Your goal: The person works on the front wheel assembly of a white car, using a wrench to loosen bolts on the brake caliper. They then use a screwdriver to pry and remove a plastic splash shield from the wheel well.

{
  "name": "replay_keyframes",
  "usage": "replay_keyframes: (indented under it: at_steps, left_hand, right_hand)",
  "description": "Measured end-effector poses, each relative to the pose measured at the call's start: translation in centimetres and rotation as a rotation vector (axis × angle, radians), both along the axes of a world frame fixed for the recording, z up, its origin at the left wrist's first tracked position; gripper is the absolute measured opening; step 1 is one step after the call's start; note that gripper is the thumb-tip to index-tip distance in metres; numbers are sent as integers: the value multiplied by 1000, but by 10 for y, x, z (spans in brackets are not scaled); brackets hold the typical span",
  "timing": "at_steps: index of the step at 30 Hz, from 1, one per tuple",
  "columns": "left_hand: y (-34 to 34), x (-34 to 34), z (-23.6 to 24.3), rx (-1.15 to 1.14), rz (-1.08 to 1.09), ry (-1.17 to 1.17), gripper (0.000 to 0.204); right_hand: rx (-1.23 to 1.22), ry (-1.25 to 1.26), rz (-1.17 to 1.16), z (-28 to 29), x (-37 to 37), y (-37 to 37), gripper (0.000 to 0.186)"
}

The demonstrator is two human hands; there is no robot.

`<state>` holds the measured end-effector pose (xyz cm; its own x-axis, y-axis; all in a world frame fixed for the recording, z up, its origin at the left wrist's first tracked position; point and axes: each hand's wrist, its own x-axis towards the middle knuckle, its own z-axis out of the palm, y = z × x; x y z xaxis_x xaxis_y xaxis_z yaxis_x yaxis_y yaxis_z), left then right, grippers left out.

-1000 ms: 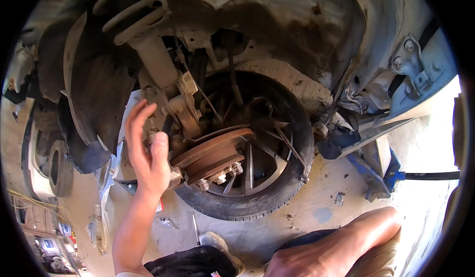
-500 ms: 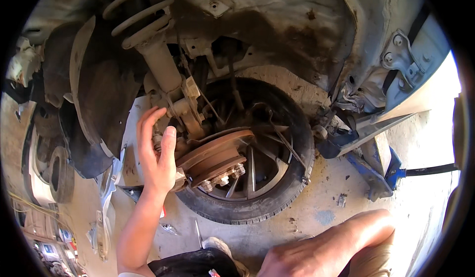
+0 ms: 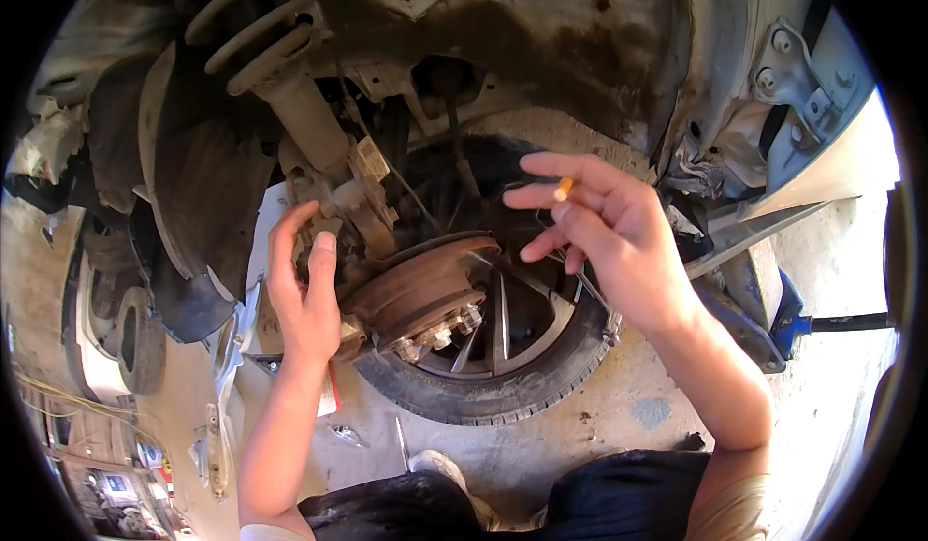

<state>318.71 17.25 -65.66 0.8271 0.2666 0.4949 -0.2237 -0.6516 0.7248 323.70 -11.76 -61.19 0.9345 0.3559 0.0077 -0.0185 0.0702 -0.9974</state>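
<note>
A rusty brake disc (image 3: 425, 285) with wheel studs sits on the hub inside a car's open wheel arch. My left hand (image 3: 304, 294) reaches up beside the disc, fingers apart, its fingertips touching the brake caliper (image 3: 362, 198) at the foot of the strut (image 3: 300, 116). My right hand (image 3: 609, 227) is raised in front of the wheel arch, just right of the disc. It pinches a small orange-tipped stick (image 3: 563, 189) between two fingers. A removed wheel (image 3: 503, 396) with dark spokes lies on the floor under the hub.
A coil spring (image 3: 251, 19) tops the strut. A loose black arch liner (image 3: 193, 183) hangs at the left. A blue jack (image 3: 783, 314) stands under the sill at the right. A thin tool (image 3: 399, 441) lies on the concrete near my white shoe (image 3: 435, 464).
My right hand has risen from the lower edge up to the wheel arch with the orange-tipped stick. My left hand has slid slightly lower along the caliper.
</note>
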Motion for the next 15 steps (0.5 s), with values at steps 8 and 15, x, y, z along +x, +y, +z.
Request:
replay_keyframes:
  at_steps: [8, 15]
  left_hand:
    - [0, 2, 1, -67, -1, 36, 36]
    - [-2, 2, 2, -37, 29, 44, 36]
  right_hand:
    - [-16, -22, 0, -12, 7, -10, 38]
    - [-51, -102, 233, -2, -14, 1, 38]
